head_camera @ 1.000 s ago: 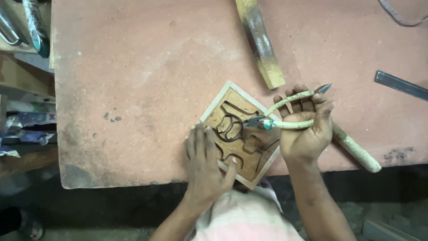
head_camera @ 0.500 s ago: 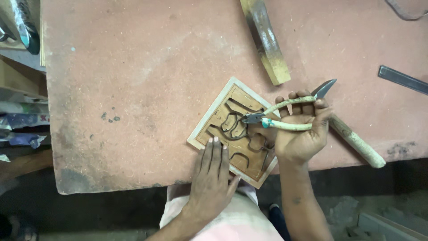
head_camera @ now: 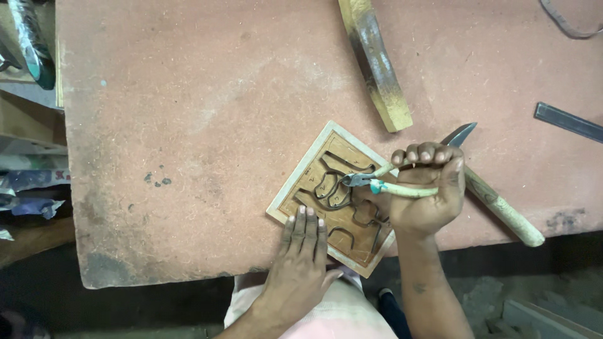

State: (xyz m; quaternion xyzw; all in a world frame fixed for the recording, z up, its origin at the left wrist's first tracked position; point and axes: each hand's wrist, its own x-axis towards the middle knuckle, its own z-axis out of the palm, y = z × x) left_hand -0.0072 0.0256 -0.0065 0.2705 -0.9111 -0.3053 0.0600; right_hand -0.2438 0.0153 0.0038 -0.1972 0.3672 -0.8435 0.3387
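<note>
The left hand (head_camera: 300, 260), fingers flat and open, pins the wooden board (head_camera: 333, 198) at six o'clock. The right hand (head_camera: 427, 188) grips pliers (head_camera: 383, 183) (nose on the wire). Squeeze gently, keeping the board steady.

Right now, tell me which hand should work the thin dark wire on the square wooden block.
Right, probably. The right hand grips the pale-handled pliers, whose tips sit at the thin dark wire. The left hand lies flat on the square wooden block, steadying its near edge.
</note>
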